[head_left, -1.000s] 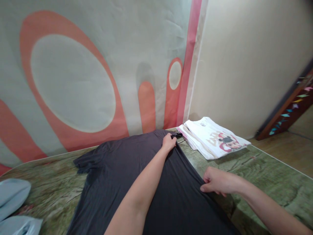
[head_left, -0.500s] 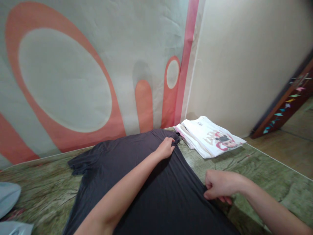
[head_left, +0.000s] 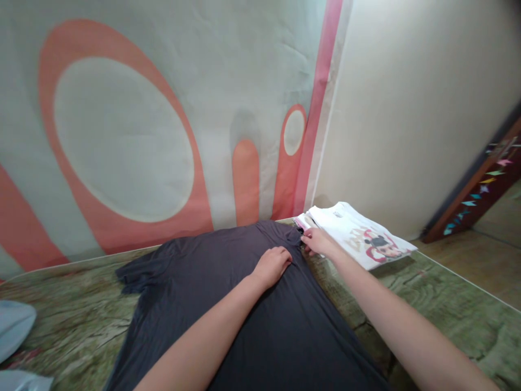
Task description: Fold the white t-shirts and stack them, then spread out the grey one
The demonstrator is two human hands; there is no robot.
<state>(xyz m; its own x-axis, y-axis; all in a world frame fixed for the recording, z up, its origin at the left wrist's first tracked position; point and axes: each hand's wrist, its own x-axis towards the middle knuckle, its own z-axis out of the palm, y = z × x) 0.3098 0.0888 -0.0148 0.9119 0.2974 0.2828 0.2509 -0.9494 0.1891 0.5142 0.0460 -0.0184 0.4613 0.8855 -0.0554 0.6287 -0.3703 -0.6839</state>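
Note:
A dark grey T-shirt (head_left: 211,304) lies spread flat on the green marbled table (head_left: 448,304), one sleeve pointing left. My left hand (head_left: 272,266) rests on the shirt near its far right part, fingers curled loosely and pressing down on the cloth. My right hand (head_left: 316,240) reaches to the shirt's far right sleeve edge and pinches the dark fabric there, close to the folded stack.
A stack of folded white T-shirts (head_left: 358,239) with a red and black print lies at the far right of the table by the corner. Pale blue cloth (head_left: 16,331) sits at the left edge. A wall hanging with orange shapes (head_left: 122,136) stands behind.
My right hand let go of the shirt's near right edge and moved forward to the far sleeve. My left hand slid slightly back toward me along the shirt.

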